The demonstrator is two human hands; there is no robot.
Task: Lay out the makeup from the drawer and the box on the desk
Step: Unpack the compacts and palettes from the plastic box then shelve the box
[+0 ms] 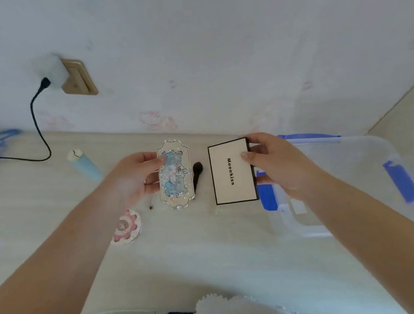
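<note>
I see my left hand (pixel 135 178) gripping an ornate silver-framed palette (pixel 175 174) by its left edge, thumb on the blue picture on its lid, fingers curled beneath. My right hand (pixel 274 163) grips a cream, black-edged palette box (pixel 231 171) printed "Mooekiss" by its right edge, thumb on top. The two are side by side between my hands, apart from each other; I cannot tell whether they touch the worktop (pixel 199 250). Between them a dark-bristled brush (pixel 197 175) lies on the worktop. Below my left hand, beside the wrist, sits a round pink-and-white flower compact (pixel 127 226). Beyond my left hand lies a pale blue tube (pixel 84 163) with a cream cap. Under and beyond my right hand is a clear plastic box (pixel 356 179) with blue latches. A black cable (pixel 39 131) runs from a wall plug far past my left hand.
</note>
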